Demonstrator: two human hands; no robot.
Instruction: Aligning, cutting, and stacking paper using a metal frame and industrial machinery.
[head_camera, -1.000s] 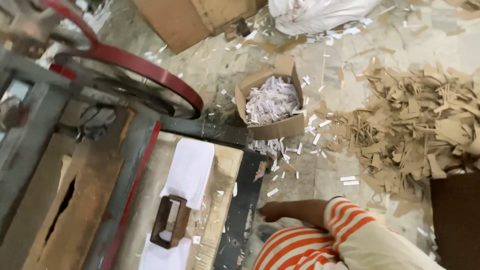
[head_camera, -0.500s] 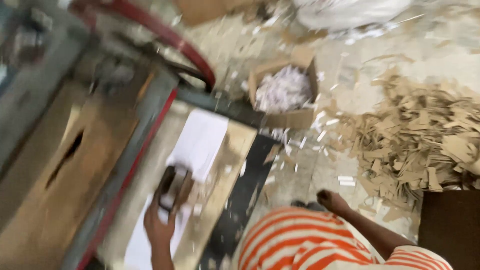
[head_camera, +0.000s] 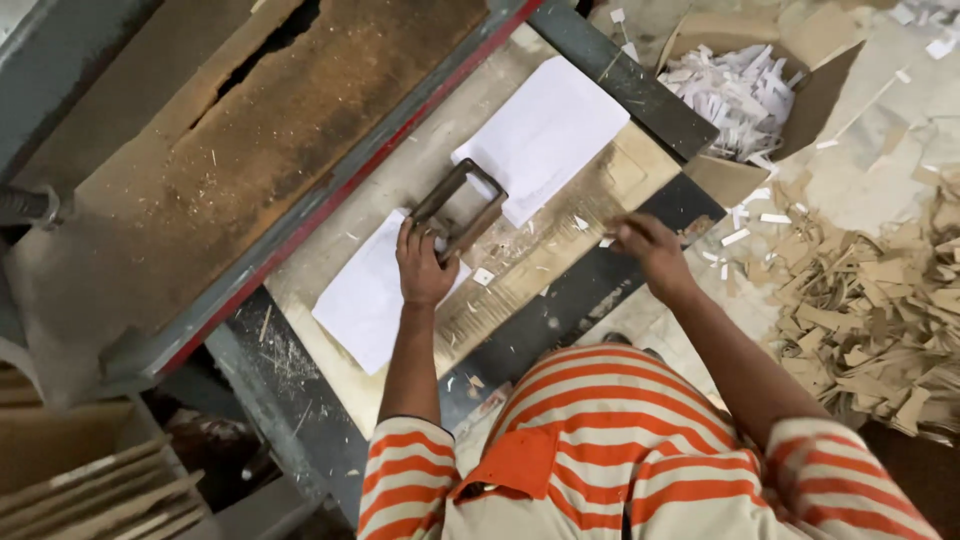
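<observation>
My left hand (head_camera: 424, 268) grips the near end of a rusty rectangular metal frame (head_camera: 459, 207) that lies on a long strip of white paper (head_camera: 545, 132). The paper runs across a worn wooden board (head_camera: 545, 262) on the press bed. My right hand (head_camera: 647, 246) rests at the board's right edge, fingers pinched together over small paper scraps; whether it holds one I cannot tell. Another part of the white paper (head_camera: 363, 300) shows under and to the left of my left wrist.
A cardboard box (head_camera: 745, 90) of white paper offcuts stands beyond the bed at the upper right. A heap of brown cardboard trimmings (head_camera: 870, 310) covers the floor on the right. A large scuffed brown platen (head_camera: 230, 130) with a red edge lies to the left. Stacked cardboard sheets (head_camera: 90, 490) sit lower left.
My left hand has come onto the metal frame and taken hold of it. My right hand has moved up from the floor side to the board's edge. The view has swung closer over the bed.
</observation>
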